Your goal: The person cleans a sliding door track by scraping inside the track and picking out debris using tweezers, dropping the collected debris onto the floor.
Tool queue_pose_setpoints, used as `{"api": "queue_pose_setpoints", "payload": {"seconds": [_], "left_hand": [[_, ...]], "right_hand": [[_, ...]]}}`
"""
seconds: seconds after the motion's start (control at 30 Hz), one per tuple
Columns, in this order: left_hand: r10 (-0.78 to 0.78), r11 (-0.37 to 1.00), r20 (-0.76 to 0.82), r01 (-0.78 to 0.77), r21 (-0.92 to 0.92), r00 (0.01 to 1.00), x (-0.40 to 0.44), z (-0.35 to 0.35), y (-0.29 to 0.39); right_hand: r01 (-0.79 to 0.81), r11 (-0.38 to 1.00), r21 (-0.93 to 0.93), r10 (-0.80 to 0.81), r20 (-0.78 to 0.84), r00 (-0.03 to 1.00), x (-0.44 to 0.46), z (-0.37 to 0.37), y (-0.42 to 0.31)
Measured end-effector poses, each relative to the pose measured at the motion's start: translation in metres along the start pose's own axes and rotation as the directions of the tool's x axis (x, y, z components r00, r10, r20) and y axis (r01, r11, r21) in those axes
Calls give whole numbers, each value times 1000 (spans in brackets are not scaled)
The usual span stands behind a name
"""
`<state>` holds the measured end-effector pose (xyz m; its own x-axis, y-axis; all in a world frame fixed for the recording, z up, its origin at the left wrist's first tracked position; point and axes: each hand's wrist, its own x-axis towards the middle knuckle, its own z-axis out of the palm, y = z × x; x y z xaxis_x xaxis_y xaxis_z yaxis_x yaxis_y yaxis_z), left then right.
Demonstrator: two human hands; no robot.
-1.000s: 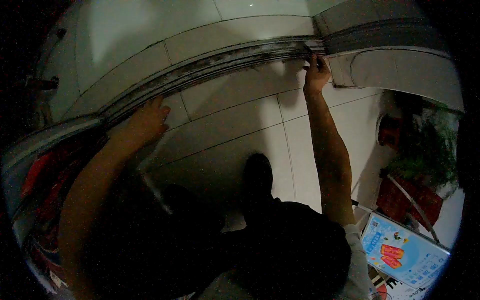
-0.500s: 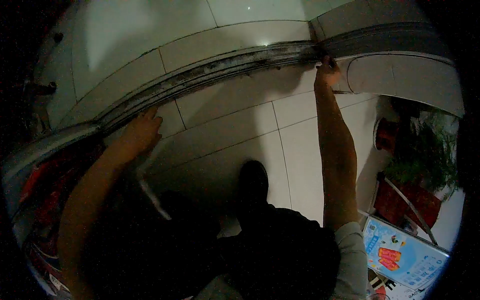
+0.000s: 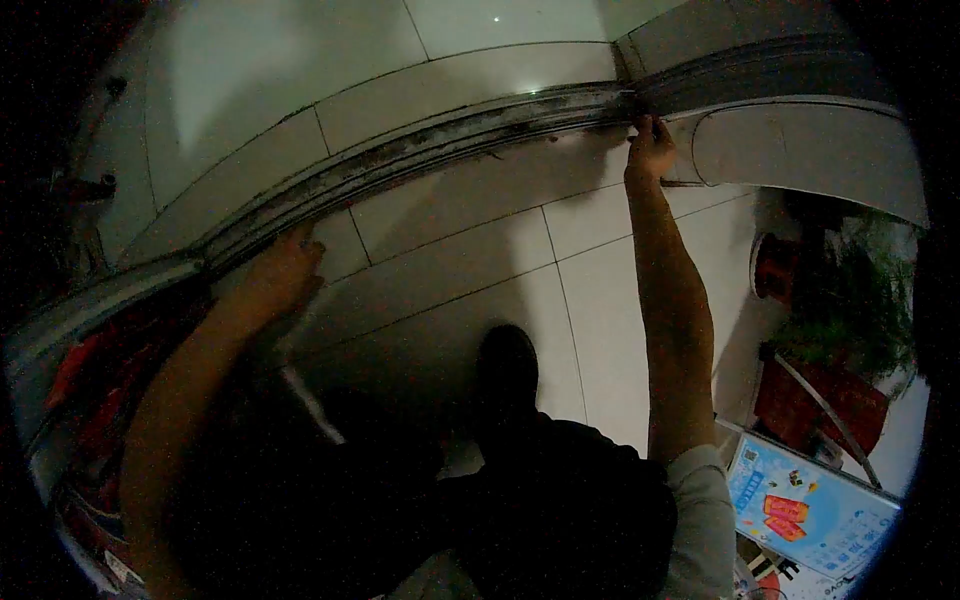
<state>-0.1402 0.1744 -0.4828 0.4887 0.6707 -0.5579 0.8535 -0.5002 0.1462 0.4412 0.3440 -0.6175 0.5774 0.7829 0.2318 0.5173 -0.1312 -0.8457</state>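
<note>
A grimy metal floor track [image 3: 430, 149] with several grooves curves across the tiled floor in front of me. My right hand [image 3: 652, 152] is at its right end, beside the corner of the door frame. Its fingers are closed, and what is between them is too dark to make out. At the left, my left hand [image 3: 285, 272] is low beside the near edge of the track. Its fingers are curled together in shadow; anything in them is hidden.
Pale tiles [image 3: 590, 300] lie on both sides of the track. My dark shoe [image 3: 508, 360] stands on the near side. To the right are a red planter [image 3: 820, 405] with a green plant [image 3: 860, 295] and a blue poster board [image 3: 805, 505]. Red items [image 3: 90, 375] lie at left.
My left hand has shifted slightly down, away from the track's edge, and its fingers look more curled. My right hand stays at the track's right end, its fingers slightly changed in pose.
</note>
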Motion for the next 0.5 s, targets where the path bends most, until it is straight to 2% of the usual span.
{"api": "queue_pose_setpoints", "payload": {"seconds": [0.03,0.1,0.2,0.23,0.33,0.37,0.47,0.5], "left_hand": [[14,999,-17,-13,49,1000,0,3,-1],[-46,999,-27,46,-22,999,2,4,3],[-120,984,88,130,-120,989,7,-22,17],[-137,976,146,159,-148,980,9,-34,22],[-58,974,127,84,-208,990,6,-40,19],[-62,975,117,85,-204,991,5,-39,25],[-43,985,60,52,-162,997,0,-57,32],[-17,991,30,21,-136,999,-5,-61,27]], "right_hand": [[-49,998,45,49,-8,999,1,1,-1],[-146,980,136,150,-15,989,-1,8,-2],[-72,994,84,70,32,997,-17,21,7],[9,980,200,-25,80,997,-34,21,-1],[-245,935,257,150,338,929,-74,9,-37],[-171,936,308,57,345,937,-87,0,-50],[-186,876,445,78,249,965,-89,-2,-55],[-149,907,393,72,203,977,-81,-1,-44]]}}
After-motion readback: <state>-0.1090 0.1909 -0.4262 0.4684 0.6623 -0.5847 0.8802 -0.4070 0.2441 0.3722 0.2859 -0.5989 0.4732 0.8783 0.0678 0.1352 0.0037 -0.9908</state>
